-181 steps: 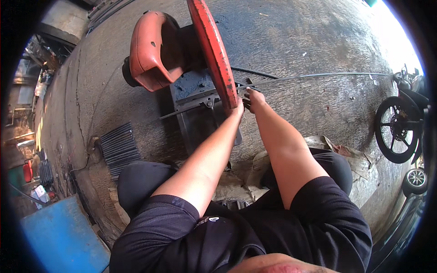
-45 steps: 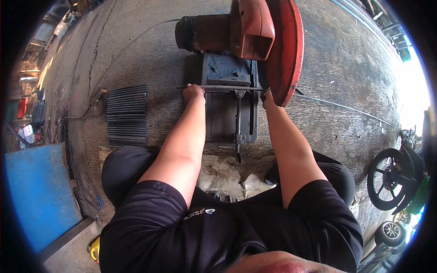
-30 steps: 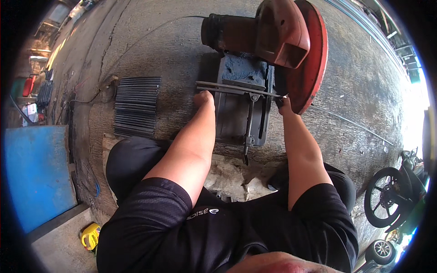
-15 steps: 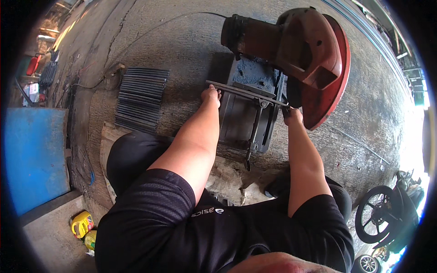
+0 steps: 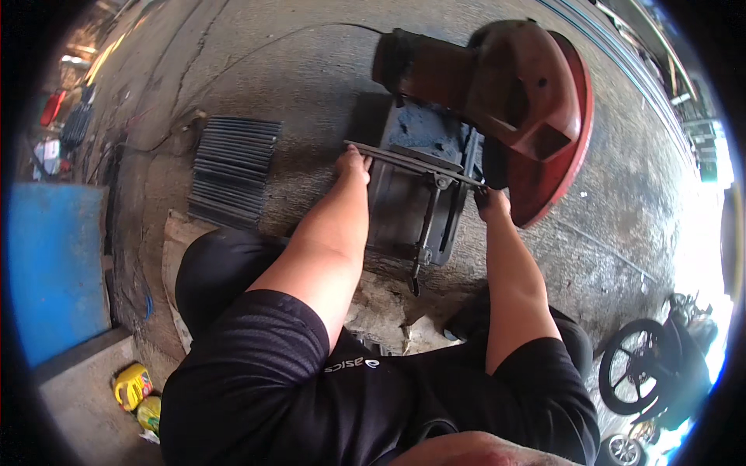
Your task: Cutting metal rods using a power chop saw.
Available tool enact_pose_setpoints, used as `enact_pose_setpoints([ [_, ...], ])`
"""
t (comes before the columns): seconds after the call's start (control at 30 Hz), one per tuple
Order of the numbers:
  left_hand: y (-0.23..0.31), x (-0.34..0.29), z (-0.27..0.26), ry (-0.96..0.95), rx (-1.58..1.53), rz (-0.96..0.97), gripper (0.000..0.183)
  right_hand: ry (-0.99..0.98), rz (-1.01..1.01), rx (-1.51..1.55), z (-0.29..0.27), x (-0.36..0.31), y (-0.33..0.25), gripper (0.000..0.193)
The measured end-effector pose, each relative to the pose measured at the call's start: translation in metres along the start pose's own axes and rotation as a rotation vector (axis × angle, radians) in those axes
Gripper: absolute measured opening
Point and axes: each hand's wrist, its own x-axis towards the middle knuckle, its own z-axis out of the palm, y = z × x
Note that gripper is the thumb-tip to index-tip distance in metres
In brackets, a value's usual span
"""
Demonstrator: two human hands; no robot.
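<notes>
A thin metal rod [image 5: 416, 165] lies across the vise [image 5: 440, 183] of a red chop saw [image 5: 528, 101], slanting down to the right. My left hand [image 5: 354, 164] is closed on the rod's left end, with the thumb near its tip. At the other end, my right hand [image 5: 493, 203] grips the rod close beside the saw's red blade guard [image 5: 573, 147]. The right fingers are partly in shadow. Below the vise jaw, its screw and crank handle [image 5: 416, 281] point toward me. The saw's head is raised over the dark base [image 5: 396, 210].
Several dark metal rods [image 5: 235, 172] lie side by side on the concrete floor at the left. A cable [image 5: 256, 50] runs from the saw's motor across the floor. A blue panel [image 5: 58, 268] stands at far left, yellow containers [image 5: 133, 386] near it. A motorcycle [image 5: 660, 365] stands at right.
The whole view has shifted slightly, so the scene sits a little further left. Both hands stay on the rod, which keeps about the same place against the vise.
</notes>
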Motion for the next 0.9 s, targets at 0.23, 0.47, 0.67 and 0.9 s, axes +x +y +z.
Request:
enact_pose_setpoints([
  [0.23,0.004,-0.017,0.011,0.099,0.046,0.079,0.035,-0.128,-0.086,-0.168,-0.011,0.02,0.013,0.013],
  [0.47,0.007,-0.033,0.019,0.122,0.03,0.097,0.032,0.133,-0.43,-0.59,0.002,-0.008,0.018,0.015],
  [0.67,0.008,-0.04,0.023,0.154,0.011,0.1,0.039,-0.2,-0.142,-0.31,0.013,-0.025,0.041,0.016],
  [0.9,0.007,-0.034,0.022,0.159,0.009,0.077,0.038,-0.015,-0.11,-0.36,0.006,-0.029,0.041,0.023],
])
